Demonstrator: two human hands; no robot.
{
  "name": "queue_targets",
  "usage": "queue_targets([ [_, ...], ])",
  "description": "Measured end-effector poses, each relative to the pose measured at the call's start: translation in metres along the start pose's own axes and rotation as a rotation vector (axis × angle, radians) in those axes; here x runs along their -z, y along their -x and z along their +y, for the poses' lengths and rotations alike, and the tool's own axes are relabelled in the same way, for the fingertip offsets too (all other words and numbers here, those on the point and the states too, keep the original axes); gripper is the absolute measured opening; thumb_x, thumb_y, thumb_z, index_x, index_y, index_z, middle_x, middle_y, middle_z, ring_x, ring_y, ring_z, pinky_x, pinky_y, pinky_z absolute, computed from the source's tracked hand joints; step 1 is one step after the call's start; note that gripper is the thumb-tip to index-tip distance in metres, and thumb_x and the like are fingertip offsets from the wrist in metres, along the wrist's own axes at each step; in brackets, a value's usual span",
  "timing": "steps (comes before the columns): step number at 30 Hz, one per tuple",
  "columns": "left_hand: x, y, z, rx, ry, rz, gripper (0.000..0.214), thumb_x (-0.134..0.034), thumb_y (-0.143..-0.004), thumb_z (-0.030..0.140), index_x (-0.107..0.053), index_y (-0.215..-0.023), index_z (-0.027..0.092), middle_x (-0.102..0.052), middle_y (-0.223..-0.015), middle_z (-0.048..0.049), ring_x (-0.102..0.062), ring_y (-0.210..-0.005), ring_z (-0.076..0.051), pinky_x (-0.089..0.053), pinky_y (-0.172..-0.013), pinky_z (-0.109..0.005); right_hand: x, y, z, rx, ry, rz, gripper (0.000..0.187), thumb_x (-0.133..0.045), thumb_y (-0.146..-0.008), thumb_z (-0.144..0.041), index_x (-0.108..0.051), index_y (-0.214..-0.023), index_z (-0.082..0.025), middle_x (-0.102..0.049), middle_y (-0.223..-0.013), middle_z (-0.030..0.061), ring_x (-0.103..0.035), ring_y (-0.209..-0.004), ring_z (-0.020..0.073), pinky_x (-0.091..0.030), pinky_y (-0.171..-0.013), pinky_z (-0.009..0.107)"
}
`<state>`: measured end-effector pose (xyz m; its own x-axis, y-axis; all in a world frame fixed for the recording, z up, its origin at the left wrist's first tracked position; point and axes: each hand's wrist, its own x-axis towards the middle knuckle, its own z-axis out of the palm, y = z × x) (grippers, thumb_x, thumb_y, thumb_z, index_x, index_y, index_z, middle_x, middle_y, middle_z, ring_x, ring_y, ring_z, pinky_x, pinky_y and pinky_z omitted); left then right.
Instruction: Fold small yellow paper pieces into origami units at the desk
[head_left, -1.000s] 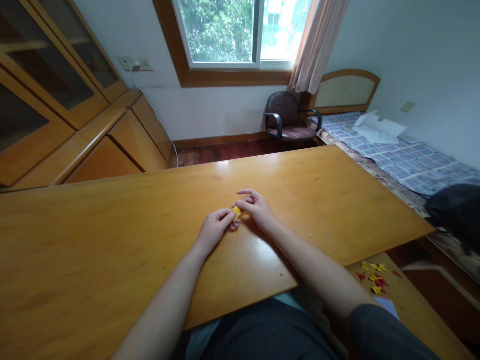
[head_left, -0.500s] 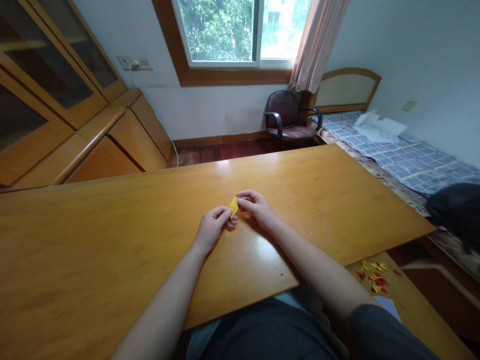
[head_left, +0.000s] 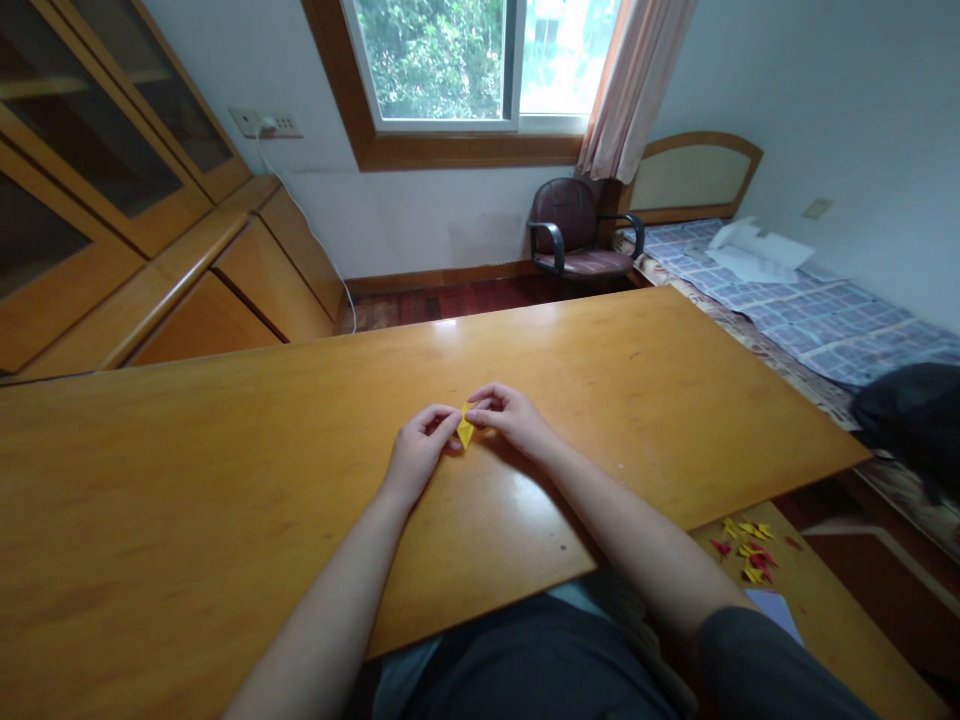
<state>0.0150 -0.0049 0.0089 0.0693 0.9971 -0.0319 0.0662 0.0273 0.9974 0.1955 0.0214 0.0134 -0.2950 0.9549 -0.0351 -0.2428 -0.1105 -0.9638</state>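
Observation:
A small piece of folded yellow paper (head_left: pixel 465 434), diamond-shaped, is held just above the middle of the wooden table (head_left: pixel 285 480). My left hand (head_left: pixel 421 445) pinches its left side between thumb and fingers. From the right, my right hand (head_left: pixel 513 419) grips the upper part, thumb and forefinger pressed on it. Fingertips of both hands nearly meet and cover some of the paper, so the finer folds cannot be made out.
On a lower wooden surface at the right lie several small yellow and red folded paper pieces (head_left: pixel 756 560) and a pale purple sheet (head_left: pixel 777 612). Beyond the table stand a brown armchair (head_left: pixel 574 235), a bed (head_left: pixel 817 310) with a black bag (head_left: pixel 911 415), and a cabinet (head_left: pixel 217 290).
The yellow paper has turned more upright and dropped slightly. My right thumb and fingers have moved left onto its upper part, closer to the left hand.

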Motion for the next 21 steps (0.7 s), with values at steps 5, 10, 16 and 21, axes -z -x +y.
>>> queue_targets([
  [5, -0.0009, -0.0010, -0.0004, 0.017, 0.012, 0.006, 0.036, -0.075, -0.076, 0.050, -0.069, -0.087, 0.016, -0.069, -0.078, -0.0011, -0.066, -0.062, -0.015, -0.053, -0.061, -0.025, 0.0004, -0.0008, 0.0004, -0.014, 0.059, -0.002, 0.032, -0.083, -0.066, -0.040, -0.070, -0.081, -0.015, -0.068, -0.069, -0.0009, -0.058, -0.065, 0.0119, -0.046, -0.066, 0.027],
  [10, 0.0002, -0.0015, -0.0018, -0.020, -0.032, 0.026, 0.032, -0.074, -0.078, 0.047, -0.069, -0.084, 0.016, -0.067, -0.075, 0.0000, -0.063, -0.062, -0.013, -0.050, -0.062, -0.024, 0.0014, 0.0007, -0.0016, -0.087, 0.100, -0.027, 0.034, -0.080, -0.069, -0.043, -0.073, -0.083, -0.013, -0.068, -0.071, 0.0010, -0.058, -0.066, 0.0118, -0.044, -0.065, 0.026],
  [16, 0.0001, -0.0006, -0.0005, -0.033, -0.080, 0.005, 0.029, -0.071, -0.080, 0.045, -0.069, -0.083, 0.017, -0.067, -0.074, -0.0005, -0.062, -0.062, -0.014, -0.049, -0.063, -0.024, 0.0010, 0.0023, -0.0043, -0.101, 0.149, -0.021, 0.034, -0.079, -0.069, -0.042, -0.073, -0.083, -0.013, -0.069, -0.071, 0.0016, -0.058, -0.065, 0.0122, -0.043, -0.063, 0.025],
  [21, -0.0007, 0.0002, 0.0026, -0.029, -0.115, 0.004, 0.028, -0.071, -0.080, 0.045, -0.070, -0.082, 0.017, -0.068, -0.074, -0.0011, -0.063, -0.064, -0.015, -0.049, -0.064, -0.025, 0.0005, 0.0016, -0.0046, -0.077, 0.196, -0.011, 0.031, -0.077, -0.069, -0.041, -0.072, -0.080, -0.012, -0.067, -0.069, 0.0008, -0.057, -0.065, 0.0120, -0.043, -0.063, 0.025],
])
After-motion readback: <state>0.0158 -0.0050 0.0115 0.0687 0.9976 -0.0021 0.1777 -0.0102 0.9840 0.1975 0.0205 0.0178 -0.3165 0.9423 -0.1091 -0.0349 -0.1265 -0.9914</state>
